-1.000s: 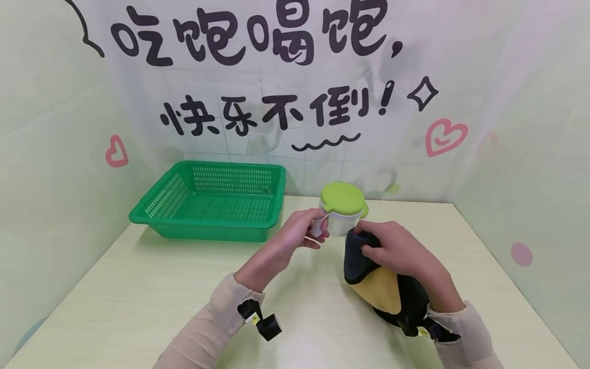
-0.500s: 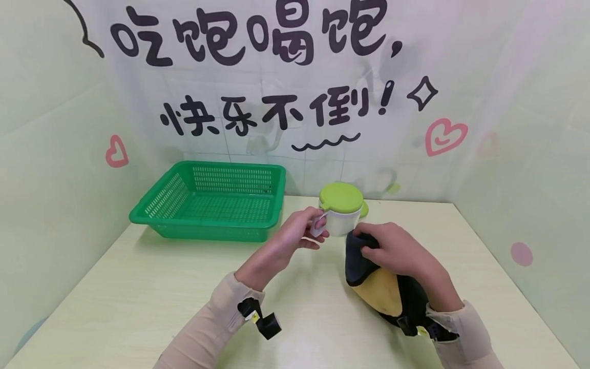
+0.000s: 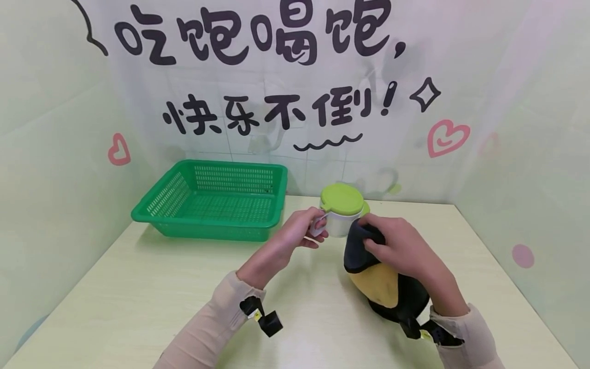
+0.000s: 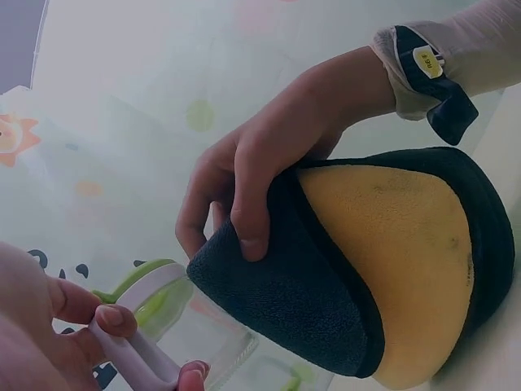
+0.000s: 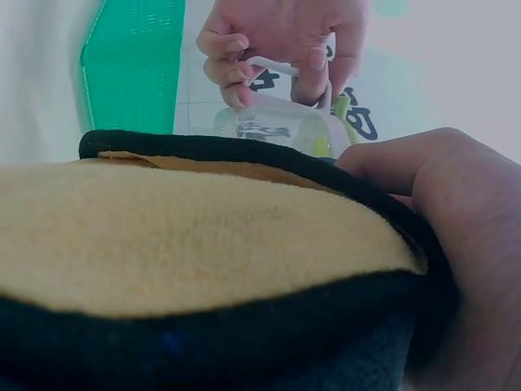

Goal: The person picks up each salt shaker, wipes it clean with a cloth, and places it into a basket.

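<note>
Navy and yellow fabric, a thick cloth (image 3: 374, 287), bulges below the right hand (image 3: 398, 246) on the right of the desk (image 3: 152, 297), with a dark flap turned over its yellow side. That hand pinches the cloth by its far end, thumb on one face and the other fingers behind, probably because something so soft is easiest to steer from an edge. The rest droops toward the near side; whether it bears on the desk I cannot tell. Just beyond it, at the far side and right of centre, is a jug (image 3: 338, 224) with a bright green lid (image 3: 342, 198). The left hand (image 3: 299, 228) has its fingers clamped on the jug's white handle (image 4: 142, 358), which faces left toward that arm; such a hold likely steadies the jug while leaving its lid and body uncovered. Cloth and jug are very close, though no view settles whether they touch, or whether the jug is slightly raised. A green basket (image 3: 209, 231) stands at the far left, well apart from the cloth, presumably leaving both arms room to reach.
</note>
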`<control>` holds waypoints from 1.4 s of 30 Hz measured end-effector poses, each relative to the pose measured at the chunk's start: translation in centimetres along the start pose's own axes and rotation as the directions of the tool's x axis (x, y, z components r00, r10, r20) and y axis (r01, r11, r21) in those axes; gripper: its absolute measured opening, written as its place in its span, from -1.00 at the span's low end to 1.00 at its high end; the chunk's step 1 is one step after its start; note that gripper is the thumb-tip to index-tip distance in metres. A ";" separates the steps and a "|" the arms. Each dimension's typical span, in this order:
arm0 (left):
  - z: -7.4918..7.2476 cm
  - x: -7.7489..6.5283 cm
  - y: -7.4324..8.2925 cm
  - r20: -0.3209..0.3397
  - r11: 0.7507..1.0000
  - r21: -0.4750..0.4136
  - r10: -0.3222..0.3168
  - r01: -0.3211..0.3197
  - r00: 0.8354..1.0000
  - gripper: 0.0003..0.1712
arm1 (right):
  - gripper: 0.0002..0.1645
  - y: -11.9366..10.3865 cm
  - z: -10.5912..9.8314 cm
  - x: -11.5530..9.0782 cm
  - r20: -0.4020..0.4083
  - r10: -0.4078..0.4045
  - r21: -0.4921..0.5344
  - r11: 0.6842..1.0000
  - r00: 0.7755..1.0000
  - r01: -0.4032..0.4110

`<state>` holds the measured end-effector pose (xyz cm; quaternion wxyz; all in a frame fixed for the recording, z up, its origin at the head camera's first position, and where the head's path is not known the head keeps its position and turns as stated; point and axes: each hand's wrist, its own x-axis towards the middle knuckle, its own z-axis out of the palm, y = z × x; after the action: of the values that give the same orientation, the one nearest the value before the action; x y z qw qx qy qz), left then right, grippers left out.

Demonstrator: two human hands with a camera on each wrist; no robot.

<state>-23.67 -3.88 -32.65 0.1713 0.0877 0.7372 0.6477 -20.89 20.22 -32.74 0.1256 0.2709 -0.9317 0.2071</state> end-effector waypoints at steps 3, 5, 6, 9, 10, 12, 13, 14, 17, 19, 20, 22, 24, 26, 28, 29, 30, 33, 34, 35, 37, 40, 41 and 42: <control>0.0 0.1 0.0 0.008 1.000 0.002 0.006 -0.006 1.000 -0.59 | -0.67 -0.1 -0.1 0.0 0.001 0.007 0.007 1.000 1.000 -0.007; -0.1 0.1 0.0 0.012 1.000 -0.005 0.008 -0.008 1.000 -0.59 | -0.67 -0.1 -0.2 0.0 0.010 0.007 0.017 1.000 1.000 -0.007; -0.1 0.1 0.0 0.014 1.000 -0.012 0.007 -0.007 1.000 -0.59 | -0.67 -0.1 -0.2 0.0 0.016 0.007 0.020 1.000 1.000 -0.008; -0.3 0.1 0.0 0.015 0.999 -0.046 -0.005 0.006 1.000 -0.60 | -0.68 -0.1 -0.2 0.0 0.042 0.008 0.033 0.999 0.999 -0.010; -0.4 0.0 0.0 0.013 0.998 -0.057 -0.011 0.011 1.000 -0.61 | -0.68 0.0 -0.2 0.1 0.051 0.008 0.036 0.999 0.999 -0.010; -0.5 0.0 0.0 0.009 0.996 -0.082 -0.019 0.020 1.000 -0.61 | -0.68 0.1 -0.1 0.1 0.069 0.008 0.041 0.999 0.998 -0.011; -0.6 0.0 0.0 0.007 0.995 -0.093 -0.024 0.024 1.000 -0.62 | -0.68 0.1 0.0 0.2 0.077 0.006 0.043 0.999 0.997 -0.010; -0.7 0.0 0.0 0.006 0.994 -0.104 -0.025 0.025 1.000 -0.62 | -0.68 0.2 0.1 0.2 0.085 0.007 0.043 0.999 0.996 -0.011; -0.9 0.0 -0.1 0.007 0.992 -0.127 -0.025 0.025 1.000 -0.63 | -0.69 0.3 0.3 0.3 0.119 0.014 0.043 0.999 0.993 -0.019; -1.1 0.1 -0.2 0.011 0.990 -0.137 -0.026 0.027 1.000 -0.63 | -0.68 0.4 0.5 0.4 0.144 0.027 0.039 0.999 0.989 -0.033; -1.2 0.1 -0.2 0.015 0.990 -0.137 -0.023 0.025 1.000 -0.63 | -0.68 0.4 0.6 0.4 0.156 0.034 0.038 0.998 0.987 -0.040; -1.3 0.1 -0.1 0.019 0.989 -0.142 -0.027 0.030 0.999 -0.63 | -0.67 0.4 0.6 0.4 0.176 0.043 0.036 0.998 0.983 -0.050; -1.4 0.2 -0.1 0.023 0.989 -0.147 -0.032 0.035 0.999 -0.62 | -0.67 0.5 0.7 0.4 0.189 0.048 0.037 0.998 0.981 -0.056; -1.4 0.2 -0.1 0.024 0.989 -0.144 -0.034 0.037 0.999 -0.62 | -0.67 0.5 0.7 0.4 0.198 0.048 0.037 0.998 0.979 -0.056; -1.5 0.3 -0.1 0.023 0.988 -0.146 -0.038 0.041 0.999 -0.62 | -0.67 0.5 0.7 0.4 0.203 0.046 0.033 0.998 0.978 -0.054; -1.6 0.3 -0.2 0.023 0.989 -0.144 -0.037 0.040 0.999 -0.62 | -0.67 0.5 0.7 0.5 0.204 0.045 0.031 0.998 0.978 -0.052; -1.6 0.3 -0.2 0.021 0.990 -0.139 -0.036 0.039 0.999 -0.62 | -0.68 0.4 0.7 0.5 0.203 0.042 0.028 0.998 0.978 -0.049; -1.7 0.2 -0.2 0.013 0.993 -0.113 -0.030 0.032 0.999 -0.62 | -0.68 0.3 0.6 0.5 0.180 0.031 0.015 0.999 0.983 -0.035; -1.7 0.2 -0.2 0.011 0.994 -0.102 -0.028 0.029 1.000 -0.62 | -0.68 0.2 0.6 0.4 0.166 0.028 0.009 1.000 0.986 -0.030; -1.7 0.2 -0.2 0.009 0.996 -0.090 -0.025 0.025 1.000 -0.63 | -0.68 0.2 0.5 0.4 0.150 0.021 0.005 1.000 0.988 -0.022; -1.7 0.2 -0.1 0.009 0.998 -0.068 -0.019 0.020 1.000 -0.63 | -0.67 0.1 0.4 0.3 0.117 0.013 -0.003 1.000 0.993 -0.013; -1.7 0.2 -0.1 0.014 0.999 -0.044 -0.017 0.017 1.000 -0.64 | -0.67 -0.1 0.2 0.1 0.080 0.009 -0.002 1.000 0.997 -0.009; -1.7 0.2 -0.1 0.017 0.999 -0.037 -0.014 0.014 1.000 -0.63 | -0.67 -0.2 0.2 0.1 0.074 0.007 0.000 1.000 0.997 -0.007; -1.7 0.2 -0.1 0.019 0.999 -0.034 -0.014 0.014 1.000 -0.63 | -0.67 -0.3 0.1 0.1 0.070 0.010 0.001 1.000 0.997 -0.010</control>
<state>-24.48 -5.42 -32.63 0.1843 0.0858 0.7251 0.6580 -20.83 19.95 -32.73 0.0915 0.2736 -0.9366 0.1987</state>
